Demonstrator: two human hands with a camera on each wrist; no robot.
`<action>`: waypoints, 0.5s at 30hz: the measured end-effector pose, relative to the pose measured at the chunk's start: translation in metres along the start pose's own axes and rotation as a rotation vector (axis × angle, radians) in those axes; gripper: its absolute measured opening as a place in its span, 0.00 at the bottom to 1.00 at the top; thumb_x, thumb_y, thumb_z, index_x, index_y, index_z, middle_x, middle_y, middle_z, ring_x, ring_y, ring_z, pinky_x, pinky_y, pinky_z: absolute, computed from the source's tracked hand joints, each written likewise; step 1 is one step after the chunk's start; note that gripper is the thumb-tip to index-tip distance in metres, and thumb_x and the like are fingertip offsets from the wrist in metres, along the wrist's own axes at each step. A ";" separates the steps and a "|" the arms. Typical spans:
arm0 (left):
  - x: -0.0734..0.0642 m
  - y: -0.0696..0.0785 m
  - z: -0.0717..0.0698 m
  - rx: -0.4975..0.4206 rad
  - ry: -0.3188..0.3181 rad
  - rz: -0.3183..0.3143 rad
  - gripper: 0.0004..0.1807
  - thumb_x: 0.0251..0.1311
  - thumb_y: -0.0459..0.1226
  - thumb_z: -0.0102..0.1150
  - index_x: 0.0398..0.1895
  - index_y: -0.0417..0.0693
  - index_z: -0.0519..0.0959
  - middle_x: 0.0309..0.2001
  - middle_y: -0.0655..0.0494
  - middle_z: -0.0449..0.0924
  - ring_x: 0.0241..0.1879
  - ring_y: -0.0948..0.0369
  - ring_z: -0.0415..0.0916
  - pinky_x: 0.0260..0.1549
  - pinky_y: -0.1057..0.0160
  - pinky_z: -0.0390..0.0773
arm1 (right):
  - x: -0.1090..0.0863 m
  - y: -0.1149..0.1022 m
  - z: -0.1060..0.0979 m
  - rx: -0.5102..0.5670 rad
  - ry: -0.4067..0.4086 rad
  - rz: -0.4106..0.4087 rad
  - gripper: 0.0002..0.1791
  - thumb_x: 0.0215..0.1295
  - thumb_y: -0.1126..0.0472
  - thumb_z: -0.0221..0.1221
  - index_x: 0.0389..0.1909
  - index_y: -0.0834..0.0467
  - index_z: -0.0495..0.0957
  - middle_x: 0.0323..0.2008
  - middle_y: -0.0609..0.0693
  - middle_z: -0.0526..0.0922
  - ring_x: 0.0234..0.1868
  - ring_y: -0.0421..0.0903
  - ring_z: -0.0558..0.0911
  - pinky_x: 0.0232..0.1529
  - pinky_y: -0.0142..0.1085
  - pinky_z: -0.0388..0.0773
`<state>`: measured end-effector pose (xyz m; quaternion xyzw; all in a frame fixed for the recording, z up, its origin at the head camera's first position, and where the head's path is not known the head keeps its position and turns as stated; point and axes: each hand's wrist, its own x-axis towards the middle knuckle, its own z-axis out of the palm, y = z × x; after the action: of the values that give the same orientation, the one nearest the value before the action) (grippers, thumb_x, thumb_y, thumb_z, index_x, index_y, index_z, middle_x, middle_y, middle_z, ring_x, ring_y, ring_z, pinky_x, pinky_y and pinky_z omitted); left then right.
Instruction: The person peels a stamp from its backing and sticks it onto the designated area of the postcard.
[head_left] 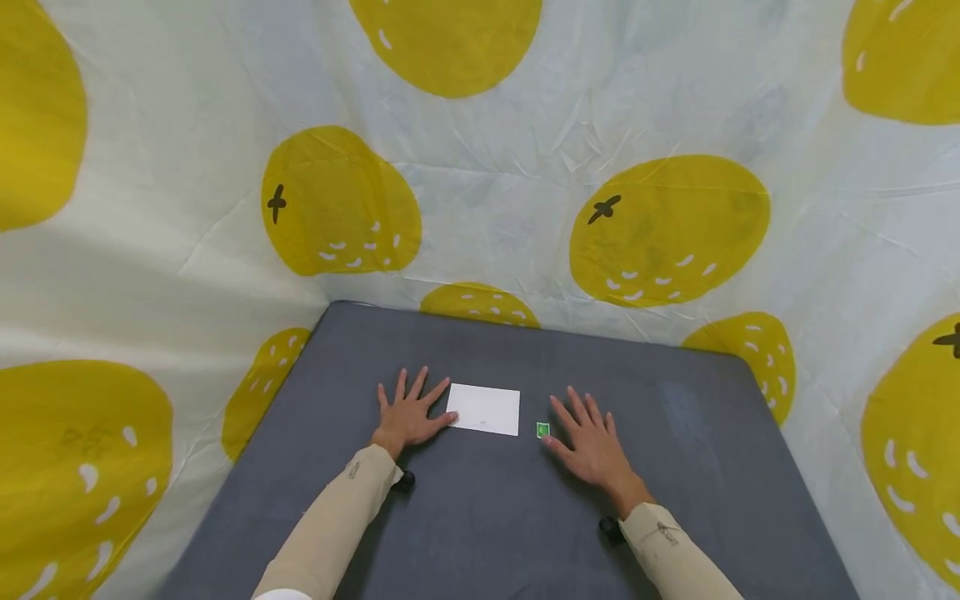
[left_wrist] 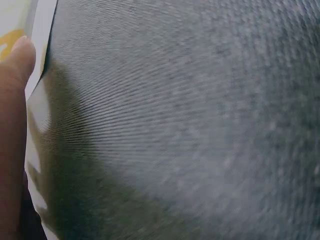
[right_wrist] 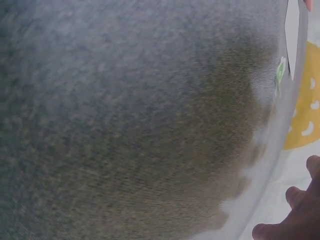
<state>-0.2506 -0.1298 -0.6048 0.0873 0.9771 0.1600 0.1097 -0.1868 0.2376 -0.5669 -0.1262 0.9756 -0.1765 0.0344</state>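
A white rectangular sheet, like a card or envelope [head_left: 484,409], lies flat on the dark grey table [head_left: 480,517], a small faint mark near its lower edge. My left hand [head_left: 408,418] is spread beside it, with the thumb at the sheet's lower left corner. In the left wrist view that thumb [left_wrist: 20,60] overlaps the sheet's edge. To the right of the sheet is a small green stamp-like square [head_left: 543,430] with a pale border. My right hand [head_left: 592,447] has its fingers spread, its thumb tip close by the green square. Neither hand grips anything.
A pale cloth curtain [head_left: 495,200] printed with large yellow fruit hangs behind and at both sides of the table. Dark wrist devices [head_left: 611,530] sit under both beige sleeves [head_left: 333,521]. The table's back edge lies beyond the hands.
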 end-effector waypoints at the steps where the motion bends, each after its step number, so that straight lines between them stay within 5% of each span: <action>1: -0.001 0.000 0.000 -0.001 -0.007 -0.002 0.46 0.64 0.77 0.42 0.83 0.80 0.51 0.87 0.55 0.38 0.85 0.39 0.26 0.73 0.21 0.24 | 0.000 0.001 0.001 -0.001 -0.005 -0.002 0.43 0.73 0.34 0.56 0.83 0.45 0.56 0.85 0.57 0.50 0.84 0.68 0.50 0.75 0.76 0.49; 15: 0.000 0.004 -0.001 0.016 -0.113 -0.011 0.43 0.66 0.77 0.38 0.82 0.82 0.51 0.87 0.55 0.29 0.84 0.39 0.17 0.69 0.21 0.16 | 0.005 0.017 0.009 0.066 -0.013 -0.095 0.37 0.71 0.37 0.62 0.78 0.42 0.68 0.84 0.59 0.54 0.82 0.69 0.53 0.73 0.76 0.54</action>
<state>-0.2503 -0.1261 -0.6019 0.0914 0.9711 0.1465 0.1648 -0.1942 0.2489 -0.5814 -0.1725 0.9619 -0.2091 0.0366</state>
